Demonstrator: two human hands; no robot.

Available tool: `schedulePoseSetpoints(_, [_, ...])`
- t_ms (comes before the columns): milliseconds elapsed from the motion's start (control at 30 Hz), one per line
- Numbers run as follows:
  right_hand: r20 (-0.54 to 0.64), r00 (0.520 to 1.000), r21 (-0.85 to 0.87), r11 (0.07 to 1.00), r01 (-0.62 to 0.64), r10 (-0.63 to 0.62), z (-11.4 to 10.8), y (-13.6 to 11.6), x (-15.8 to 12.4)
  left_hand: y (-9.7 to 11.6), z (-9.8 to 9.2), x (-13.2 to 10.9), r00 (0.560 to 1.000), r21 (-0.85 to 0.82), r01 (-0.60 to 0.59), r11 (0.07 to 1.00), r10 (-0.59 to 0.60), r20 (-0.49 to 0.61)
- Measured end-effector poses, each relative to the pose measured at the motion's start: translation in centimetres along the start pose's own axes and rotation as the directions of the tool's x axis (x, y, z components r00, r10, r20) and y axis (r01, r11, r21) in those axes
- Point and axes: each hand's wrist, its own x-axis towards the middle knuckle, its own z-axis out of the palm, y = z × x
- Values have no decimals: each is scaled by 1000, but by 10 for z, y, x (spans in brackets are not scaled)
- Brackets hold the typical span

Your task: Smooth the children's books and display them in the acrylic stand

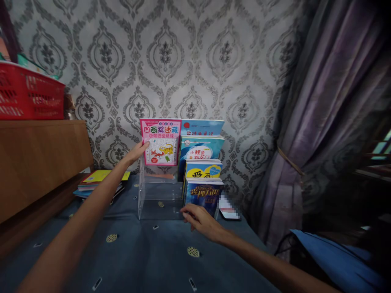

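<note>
A clear acrylic tiered book rack (161, 209) stands on a dark blue patterned cloth, near the wall. My left hand (138, 151) grips the left edge of a pink picture book (161, 154), thumb on the cover and the other fingers hidden behind it. The pink book is upright in the rack's upper left part. On the rack's right side, a light blue book (203, 127), a teal book (202, 147), a yellow book (203, 170) and a dark blue book (203, 196) stand in descending steps. My right hand (200, 221), fingers loosely bent and apart, is by the rack's lower front edge; contact is unclear.
A stack of books (105, 179) lies left of the rack, beside a wooden cabinet (45, 162) bearing a red basket (32, 91). A phone-like object (229, 209), partly blurred, lies right of the rack. A purple curtain (282, 162) hangs at the right.
</note>
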Motion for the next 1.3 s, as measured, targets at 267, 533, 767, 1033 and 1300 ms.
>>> schedulePoseSetpoints(267, [-5,999,-6,999,-33,32,3,-1,-4,6,4,-5,998,-40,-51,998,52,18])
schedulePoseSetpoints(533, [-11,998,2,998,-55,55,13,8,-11,10,4,-11,998,-62,-50,997,52,44])
schedulePoseSetpoints(767, [25,997,37,996,-80,79,23,15,-18,8,2,-11,995,-4,-90,996,90,50])
schedulePoseSetpoints(1033, [13,991,76,988,-134,134,37,35,-22,-2,0,-1,959,316,-93,944,170,-227])
schedulePoseSetpoints(1300, [24,989,94,985,-145,144,38,44,-27,-6,0,-4,976,203,-128,971,159,-146])
